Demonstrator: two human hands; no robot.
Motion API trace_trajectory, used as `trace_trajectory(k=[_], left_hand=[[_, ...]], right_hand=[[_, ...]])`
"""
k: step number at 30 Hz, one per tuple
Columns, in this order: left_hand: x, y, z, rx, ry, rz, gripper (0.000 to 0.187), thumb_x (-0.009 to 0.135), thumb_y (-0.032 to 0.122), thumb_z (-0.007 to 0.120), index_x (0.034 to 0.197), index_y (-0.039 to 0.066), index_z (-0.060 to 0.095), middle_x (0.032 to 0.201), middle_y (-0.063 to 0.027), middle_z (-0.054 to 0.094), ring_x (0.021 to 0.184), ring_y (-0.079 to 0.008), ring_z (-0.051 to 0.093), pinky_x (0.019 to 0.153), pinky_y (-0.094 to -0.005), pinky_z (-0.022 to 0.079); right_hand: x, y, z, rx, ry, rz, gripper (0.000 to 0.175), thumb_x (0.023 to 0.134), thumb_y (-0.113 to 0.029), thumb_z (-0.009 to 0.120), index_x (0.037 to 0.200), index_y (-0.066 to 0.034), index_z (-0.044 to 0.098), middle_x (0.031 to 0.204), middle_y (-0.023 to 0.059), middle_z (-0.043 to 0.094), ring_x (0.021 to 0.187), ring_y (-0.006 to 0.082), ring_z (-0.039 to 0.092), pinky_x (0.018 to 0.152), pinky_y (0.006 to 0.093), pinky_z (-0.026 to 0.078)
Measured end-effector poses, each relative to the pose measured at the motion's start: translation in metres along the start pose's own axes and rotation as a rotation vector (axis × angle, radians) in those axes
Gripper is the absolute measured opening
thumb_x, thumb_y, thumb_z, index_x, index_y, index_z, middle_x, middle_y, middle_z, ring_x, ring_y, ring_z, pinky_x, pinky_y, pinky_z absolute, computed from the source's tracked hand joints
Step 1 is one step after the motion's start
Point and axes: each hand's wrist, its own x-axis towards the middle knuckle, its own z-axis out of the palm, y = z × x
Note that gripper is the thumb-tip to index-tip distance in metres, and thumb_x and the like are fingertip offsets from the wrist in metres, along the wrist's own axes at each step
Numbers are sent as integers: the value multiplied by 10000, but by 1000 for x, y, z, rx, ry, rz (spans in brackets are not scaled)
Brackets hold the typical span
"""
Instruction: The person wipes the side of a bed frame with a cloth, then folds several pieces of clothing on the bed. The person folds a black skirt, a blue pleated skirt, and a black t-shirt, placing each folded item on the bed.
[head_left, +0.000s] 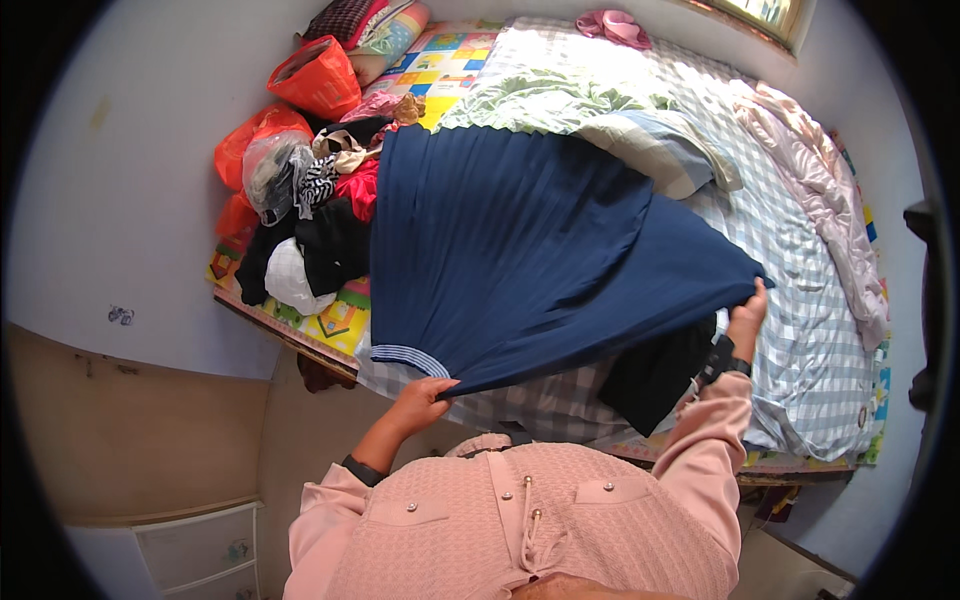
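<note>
A navy blue pleated skirt (510, 240) lies spread across the bed, its striped elastic waistband (409, 358) at the near left. My left hand (421, 405) pinches the skirt's edge just beside that waistband. Far to the right, my right hand (748, 311) grips the corner of the hem. One side of the skirt is stretched between the two hands, and part of it is folded over near the right. Under that side, close to my right wrist, a black cloth (660, 375) lies partly covered.
Clothes, including a black garment (334, 244) and a white cloth (294, 277), are heaped left, by orange plastic bags (319, 79). A checked sheet (795, 390) covers much of the bed. A pale pink quilt (817, 195) lies right; a pillow (660, 150) sits behind the skirt.
</note>
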Motion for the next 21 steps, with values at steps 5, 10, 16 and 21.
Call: trace_trajectory(k=[5, 10, 16, 21], left_hand=[[-21, -5, 5, -77, -110, 134, 318, 793, 67, 648, 1111, 68, 654, 888, -127, 687, 799, -226, 663, 737, -312, 508], [-52, -27, 21, -210, -283, 69, 278, 814, 58, 629, 1091, 71, 656, 830, -74, 687, 735, -109, 617, 711, -262, 493], [-89, -50, 39, -310, -479, -14, 247, 838, 57, 630, 1084, 50, 643, 797, -11, 650, 747, -59, 562, 692, -235, 466], [-115, -75, 46, -238, -499, -52, 218, 844, 65, 615, 1060, 56, 650, 802, -15, 660, 744, -64, 569, 701, -243, 473]], right_hand=[[-113, -99, -42, -55, -13, -129, 378, 923, -310, 565, 1160, -16, 596, 1155, 121, 639, 1023, 293, 624, 926, 434, 492], [-229, -139, -108, -69, 91, -239, 361, 927, -333, 566, 1102, -22, 618, 1100, 109, 656, 969, 273, 638, 889, 406, 510], [-326, -161, -177, -34, 233, -332, 405, 922, -343, 570, 1175, -27, 587, 1152, 108, 624, 1028, 284, 597, 922, 437, 474], [-327, -162, -179, -2, 194, -333, 362, 897, -338, 616, 1111, -46, 617, 1101, 104, 637, 991, 275, 604, 902, 433, 479]])
